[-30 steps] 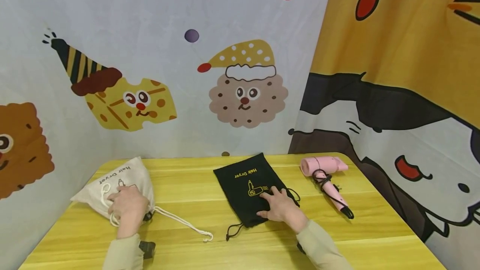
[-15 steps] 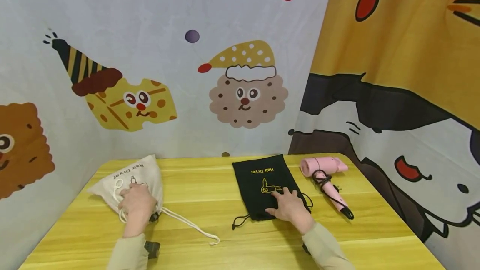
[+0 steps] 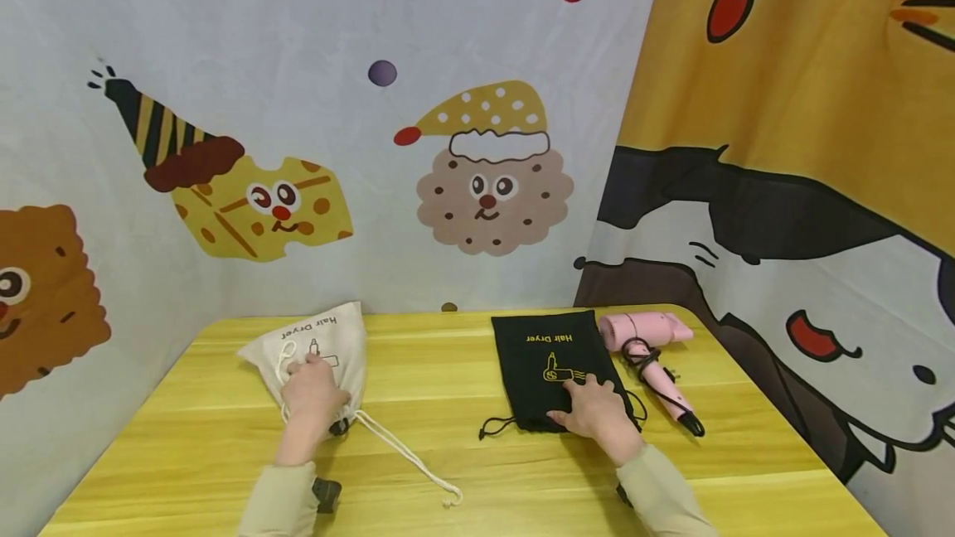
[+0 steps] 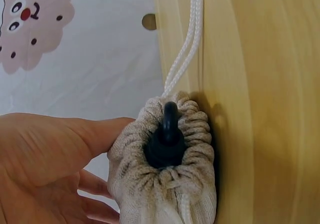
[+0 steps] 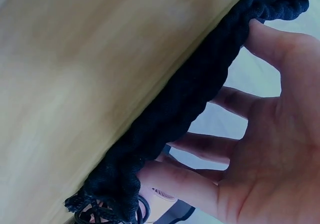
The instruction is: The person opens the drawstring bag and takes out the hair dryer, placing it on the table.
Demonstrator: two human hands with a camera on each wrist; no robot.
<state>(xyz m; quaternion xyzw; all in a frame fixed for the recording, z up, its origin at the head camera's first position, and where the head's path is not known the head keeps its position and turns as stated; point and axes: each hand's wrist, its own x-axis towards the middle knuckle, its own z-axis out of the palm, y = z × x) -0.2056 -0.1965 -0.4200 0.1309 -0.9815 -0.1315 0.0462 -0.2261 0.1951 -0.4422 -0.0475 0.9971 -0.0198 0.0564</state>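
Both bags, the pale bag (image 3: 341,350) and the black bag (image 3: 548,392), lie further towards three o'clock than in the earlier frame. At ten o'clock on the table (image 3: 425,371), the left hand (image 3: 312,392) spreads over the pale bag, thumb against the gathered mouth, where a dark loop (image 4: 171,121) shows. At two o'clock, the right hand (image 3: 599,414) rests splayed fingertips on the black bag; neither hand looks clenched. More pushing that way could ram the black bag into the pink hair dryer (image 3: 643,330), just beside it at three o'clock, or snag its black drawstring (image 5: 95,215) on the dryer's coiled cable (image 3: 647,350). Uneven pressure might twist either bag. A white drawstring (image 4: 199,8) trails towards four o'clock, lying between the bags, easily caught. The printed curtain (image 3: 388,214) blocks twelve o'clock.
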